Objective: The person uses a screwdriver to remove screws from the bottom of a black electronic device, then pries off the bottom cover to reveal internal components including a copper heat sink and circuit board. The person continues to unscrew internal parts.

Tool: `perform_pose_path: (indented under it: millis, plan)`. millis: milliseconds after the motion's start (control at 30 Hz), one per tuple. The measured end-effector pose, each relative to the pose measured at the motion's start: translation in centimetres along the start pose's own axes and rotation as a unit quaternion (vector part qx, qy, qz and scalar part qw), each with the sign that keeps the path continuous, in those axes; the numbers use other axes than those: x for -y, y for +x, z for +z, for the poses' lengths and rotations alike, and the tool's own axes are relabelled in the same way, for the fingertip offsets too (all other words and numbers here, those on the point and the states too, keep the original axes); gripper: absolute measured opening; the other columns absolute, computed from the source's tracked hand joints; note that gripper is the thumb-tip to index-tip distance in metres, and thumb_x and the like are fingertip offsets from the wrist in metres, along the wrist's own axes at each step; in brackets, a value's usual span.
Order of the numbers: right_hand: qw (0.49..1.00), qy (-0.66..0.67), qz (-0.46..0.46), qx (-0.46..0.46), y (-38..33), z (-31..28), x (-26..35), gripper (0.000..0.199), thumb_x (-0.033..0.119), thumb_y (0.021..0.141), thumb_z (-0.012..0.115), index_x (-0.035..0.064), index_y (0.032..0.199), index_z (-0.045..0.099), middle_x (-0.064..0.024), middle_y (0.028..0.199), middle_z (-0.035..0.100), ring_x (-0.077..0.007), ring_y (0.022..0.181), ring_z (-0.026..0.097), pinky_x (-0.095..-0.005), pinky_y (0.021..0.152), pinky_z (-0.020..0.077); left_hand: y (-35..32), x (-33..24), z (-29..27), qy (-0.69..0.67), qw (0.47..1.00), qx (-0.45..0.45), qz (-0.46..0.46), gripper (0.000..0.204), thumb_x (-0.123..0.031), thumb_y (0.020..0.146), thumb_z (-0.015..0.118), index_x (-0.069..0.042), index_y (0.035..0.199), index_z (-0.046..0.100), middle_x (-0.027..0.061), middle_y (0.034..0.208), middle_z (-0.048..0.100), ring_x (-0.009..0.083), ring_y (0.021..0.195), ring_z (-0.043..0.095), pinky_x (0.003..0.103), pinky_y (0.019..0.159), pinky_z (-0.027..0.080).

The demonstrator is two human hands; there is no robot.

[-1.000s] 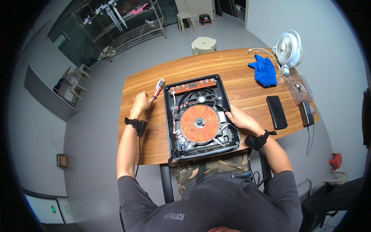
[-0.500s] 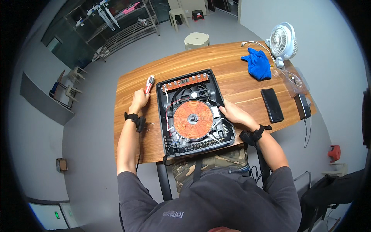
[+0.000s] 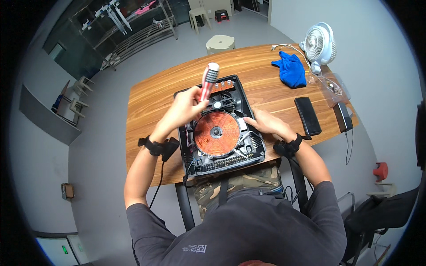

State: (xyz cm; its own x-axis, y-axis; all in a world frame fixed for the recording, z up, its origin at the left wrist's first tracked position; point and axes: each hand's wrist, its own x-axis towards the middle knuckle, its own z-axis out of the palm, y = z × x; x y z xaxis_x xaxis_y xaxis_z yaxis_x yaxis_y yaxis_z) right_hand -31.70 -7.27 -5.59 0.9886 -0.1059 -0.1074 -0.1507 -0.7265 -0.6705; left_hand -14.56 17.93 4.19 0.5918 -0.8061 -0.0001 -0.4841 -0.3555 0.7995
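My left hand [image 3: 184,110] has come up off the table's left side and now hangs over the cooker's [image 3: 220,129] upper-left corner, fingers wrapped tight round a red-handled screwdriver [image 3: 207,82]. The tool's silver cap points to 12 o'clock; its tip is hidden behind my fist, so I cannot tell where it aims. A second ago that hand rested at the cooker's 9 o'clock edge, so I judge the driver is being brought in over the open unit. The copper coil [image 3: 216,133] sits in the middle of the opened case. My right hand [image 3: 265,123] stays at the cooker's 3 o'clock edge, fingers spread flat, steadying it. Past it, at 2 o'clock, lie a phone [image 3: 307,115] and a blue cloth [image 3: 290,69].
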Motion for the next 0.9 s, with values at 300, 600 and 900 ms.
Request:
perform_pose_path:
  millis: [300,600,900]
  plan:
    - [0.990,0.034,-0.070,-0.117,0.8,-8.0,7.3,0.043,0.039,0.100,0.065,-0.0025,0.112,0.062,-0.0157,0.077,0.065,-0.0243,0.067,0.060,-0.0378,0.065,0.0472,3.1,-2.0,4.4,0.076,0.984,0.011,0.161,0.030,-0.014,0.095,0.069,0.002,0.115,0.053,0.0143,0.084,0.070,0.0201,0.071,0.073,0.033,0.065,0.057]
    - [0.949,-0.129,-0.215,-0.189,2.9,-8.2,10.7,0.053,0.052,0.093,0.066,0.0031,0.110,0.060,-0.0222,0.089,0.071,-0.0428,0.089,0.069,-0.0495,0.077,0.0547,4.3,-1.4,6.3,0.109,0.980,-0.005,0.168,0.023,-0.014,0.090,0.076,0.006,0.098,0.069,0.0158,0.087,0.074,0.0225,0.079,0.073,0.036,0.072,0.057]
    - [0.949,-0.095,-0.227,-0.197,2.9,-7.1,10.2,0.044,0.046,0.094,0.066,0.0029,0.099,0.061,-0.0218,0.087,0.070,-0.0429,0.085,0.068,-0.0487,0.074,0.0542,3.6,-1.5,6.4,0.098,0.984,-0.008,0.152,0.020,-0.011,0.089,0.076,0.006,0.096,0.069,0.0139,0.086,0.074,0.0215,0.080,0.073,0.035,0.073,0.056]
